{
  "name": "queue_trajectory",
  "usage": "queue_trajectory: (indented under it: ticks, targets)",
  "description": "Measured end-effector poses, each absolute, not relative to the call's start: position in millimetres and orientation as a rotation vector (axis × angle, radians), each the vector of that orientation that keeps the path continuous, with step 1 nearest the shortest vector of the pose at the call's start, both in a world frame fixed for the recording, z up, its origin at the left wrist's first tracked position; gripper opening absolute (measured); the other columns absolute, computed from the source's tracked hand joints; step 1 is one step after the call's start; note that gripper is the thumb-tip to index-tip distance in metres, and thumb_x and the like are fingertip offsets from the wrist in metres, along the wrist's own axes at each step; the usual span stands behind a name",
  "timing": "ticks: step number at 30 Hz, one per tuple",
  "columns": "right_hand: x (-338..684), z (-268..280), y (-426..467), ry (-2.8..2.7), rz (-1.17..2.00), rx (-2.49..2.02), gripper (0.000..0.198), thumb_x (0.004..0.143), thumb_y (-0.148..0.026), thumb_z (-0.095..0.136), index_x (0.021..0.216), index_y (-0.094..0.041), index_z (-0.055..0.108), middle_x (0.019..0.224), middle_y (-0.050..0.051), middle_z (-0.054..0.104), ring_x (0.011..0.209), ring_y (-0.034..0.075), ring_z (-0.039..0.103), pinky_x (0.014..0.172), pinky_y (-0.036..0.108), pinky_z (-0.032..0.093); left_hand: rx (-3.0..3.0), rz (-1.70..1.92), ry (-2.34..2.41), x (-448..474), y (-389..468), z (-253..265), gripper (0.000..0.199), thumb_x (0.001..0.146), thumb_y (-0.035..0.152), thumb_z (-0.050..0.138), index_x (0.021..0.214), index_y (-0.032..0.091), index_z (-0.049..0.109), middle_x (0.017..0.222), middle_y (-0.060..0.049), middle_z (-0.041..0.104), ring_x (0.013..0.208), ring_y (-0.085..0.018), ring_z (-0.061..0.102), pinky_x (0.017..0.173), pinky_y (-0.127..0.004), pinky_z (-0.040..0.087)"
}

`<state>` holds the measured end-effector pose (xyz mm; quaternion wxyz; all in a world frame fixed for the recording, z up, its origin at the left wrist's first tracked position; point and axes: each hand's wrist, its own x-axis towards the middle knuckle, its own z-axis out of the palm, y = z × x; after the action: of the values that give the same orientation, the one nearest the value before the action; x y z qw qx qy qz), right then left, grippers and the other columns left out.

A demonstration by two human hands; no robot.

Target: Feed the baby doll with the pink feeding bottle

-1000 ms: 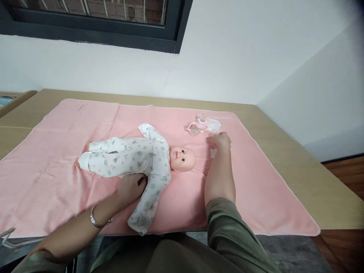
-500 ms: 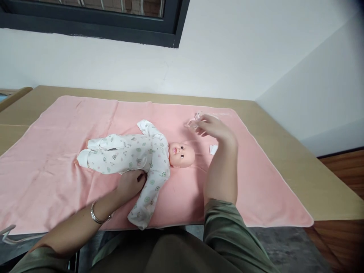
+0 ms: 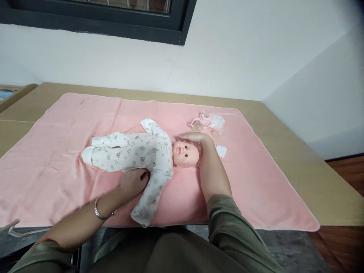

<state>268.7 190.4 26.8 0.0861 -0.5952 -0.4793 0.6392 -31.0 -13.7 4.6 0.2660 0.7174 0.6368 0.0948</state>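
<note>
A baby doll (image 3: 186,154) in a white printed romper (image 3: 136,149) lies face up, its head to the right. My left hand (image 3: 135,181) rests against the near side of its torso, by the near sleeve. The fingers there are curled, partly hidden by the romper; what they hold, if anything, does not show. Cupped beside the far side of the doll's head is my right hand (image 3: 196,137), open, its fingers extended toward the left. Beyond it lies a baby bottle with pink handles (image 3: 203,120), near a clear cap-like piece (image 3: 216,134).
A pink blanket (image 3: 256,189) covers much of the wooden table (image 3: 301,182). Right of my right wrist lies a small white piece (image 3: 221,151). The wall and a dark window frame (image 3: 159,34) stand behind. A white hooked object (image 3: 17,230) shows at lower left.
My right hand has moved from over the baby bottle down and nearer, to the doll's head. The bottle is now uncovered. My left hand stays at the doll's side.
</note>
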Motion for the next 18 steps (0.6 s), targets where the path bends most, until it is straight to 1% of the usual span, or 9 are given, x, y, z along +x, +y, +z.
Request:
queue_trajectory:
  ticks: [2,5,8,10,12,15,18]
  targets:
    - [263,26,187,-1.345,1.997,-1.722,0.037,0.086,-0.052,0.076,0.092,-0.015,0.069,0.081,0.008,0.073,0.067,0.016,0.063,0.06,0.026,0.054,1.938,0.248,1.718,-31,-14,4,0.029,0.101,0.023,0.051,0.094,0.021,0.079,0.101,-0.006,0.082,0.088,-0.022,0.073,0.075,-0.032,0.046]
    - [259,25,183,-1.261,2.047,-1.687,0.035,0.089,-0.049,0.073,0.098,-0.015,0.07,0.091,0.01,0.076,0.079,0.02,0.069,0.069,0.029,0.059,1.945,0.241,1.719,-31,-13,3,0.029,0.101,0.023,0.051,0.097,0.021,0.079,0.104,-0.006,0.082,0.091,-0.022,0.073,0.077,-0.032,0.046]
    - [264,23,180,-1.235,2.067,-1.629,0.033,0.093,-0.048,0.068,0.097,-0.015,0.069,0.095,0.009,0.076,0.081,0.019,0.071,0.071,0.028,0.06,1.952,0.234,1.723,-32,-13,2,0.028,0.101,0.022,0.052,0.098,0.021,0.08,0.106,-0.006,0.082,0.094,-0.022,0.074,0.078,-0.032,0.047]
    - [270,20,176,-1.239,2.07,-1.541,0.033,0.097,-0.046,0.062,0.101,-0.015,0.07,0.099,0.009,0.077,0.085,0.019,0.072,0.074,0.027,0.06,1.955,0.23,1.721,-32,-13,2,0.028,0.101,0.022,0.052,0.099,0.022,0.08,0.106,-0.006,0.083,0.094,-0.022,0.074,0.078,-0.032,0.047]
    - [275,15,171,-1.236,2.037,-1.44,0.03,0.099,-0.041,0.057,0.105,-0.014,0.07,0.103,0.009,0.077,0.089,0.018,0.073,0.078,0.026,0.059,1.958,0.229,1.719,-33,-13,2,0.029,0.101,0.023,0.051,0.099,0.022,0.08,0.105,-0.005,0.083,0.093,-0.022,0.074,0.077,-0.032,0.046]
    - [277,4,161,-1.144,1.954,-1.348,0.027,0.1,-0.034,0.053,0.103,-0.013,0.07,0.102,0.009,0.077,0.091,0.017,0.073,0.085,0.026,0.059,1.961,0.231,1.723,-33,-12,2,0.029,0.102,0.025,0.05,0.099,0.021,0.079,0.103,-0.006,0.082,0.091,-0.023,0.074,0.075,-0.032,0.045]
    - [274,-6,149,-0.898,1.877,-1.322,0.03,0.098,-0.039,0.052,0.104,-0.014,0.068,0.101,0.009,0.076,0.091,0.018,0.073,0.088,0.03,0.059,1.975,0.238,1.726,-34,-12,1,0.029,0.101,0.025,0.05,0.097,0.021,0.079,0.102,-0.007,0.082,0.09,-0.023,0.073,0.074,-0.032,0.044]
